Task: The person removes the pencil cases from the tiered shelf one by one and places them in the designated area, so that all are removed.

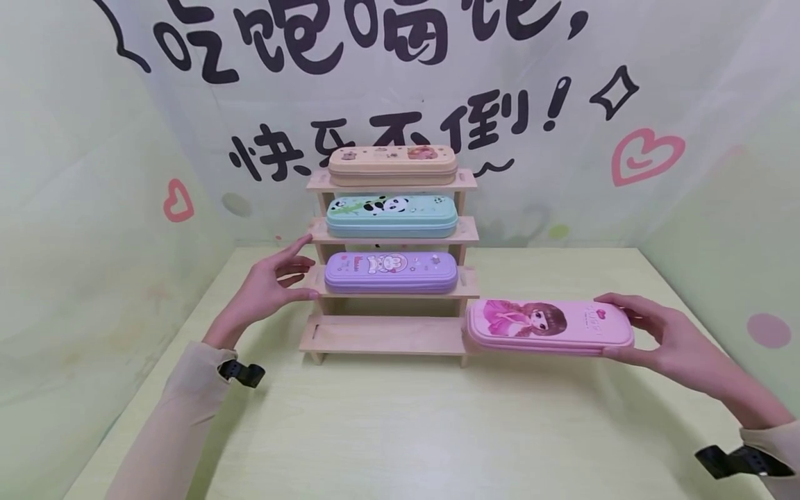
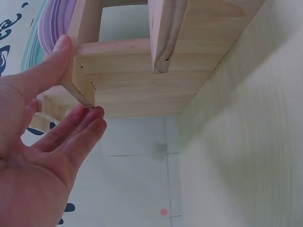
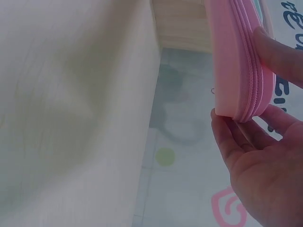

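Note:
My right hand (image 1: pixel 678 340) holds the right end of a pink pencil case (image 1: pixel 581 333) printed with a long-haired girl. The case hovers level beside the bottom step of a wooden step rack (image 1: pixel 384 333), its left end by the rack's right side. In the right wrist view, thumb and fingers grip the case's zippered end (image 3: pixel 251 90). My left hand (image 1: pixel 259 288) pinches the left end of a rack board; the left wrist view shows its thumb and fingertips on the wood (image 2: pixel 78 82). A purple pencil case (image 1: pixel 390 272) lies on the step by that hand.
Higher on the rack sit a mint panda pencil case (image 1: pixel 394 217) and, on top, a peach pencil case (image 1: pixel 394 165). The rack stands on a pale wood-grain table (image 1: pixel 400 430). Printed cloth walls (image 1: pixel 544 194) enclose the back and both sides.

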